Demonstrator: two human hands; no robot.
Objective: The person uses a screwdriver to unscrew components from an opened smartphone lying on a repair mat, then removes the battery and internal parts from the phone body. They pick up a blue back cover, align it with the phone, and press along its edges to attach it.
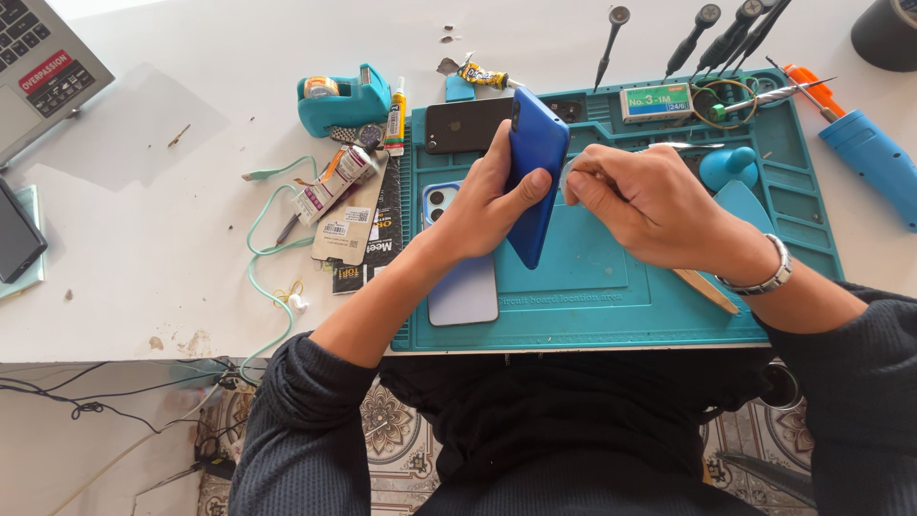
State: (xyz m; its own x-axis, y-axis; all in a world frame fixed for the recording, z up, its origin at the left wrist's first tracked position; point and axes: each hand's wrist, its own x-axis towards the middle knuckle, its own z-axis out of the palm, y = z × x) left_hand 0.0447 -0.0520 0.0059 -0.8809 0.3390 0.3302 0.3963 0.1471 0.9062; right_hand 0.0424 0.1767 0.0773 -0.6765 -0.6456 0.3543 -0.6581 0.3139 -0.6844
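Three phones: left hand (pixel 487 205) clamps the blue phone (pixel 535 162) upright; right hand (pixel 650 201) pinches a thin tool (pixel 669 146); two lie on the teal mat (pixel 592 287).

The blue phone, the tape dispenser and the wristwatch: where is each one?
blue phone (pixel 537 143), head view, on its upper back panel.
tape dispenser (pixel 355 103), head view, on its teal body.
wristwatch (pixel 770 274), head view, on the metal band at the right wrist.

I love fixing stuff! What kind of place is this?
Probably a phone repair bench: a teal work mat, screwdrivers, and a blue phone held in the left hand.
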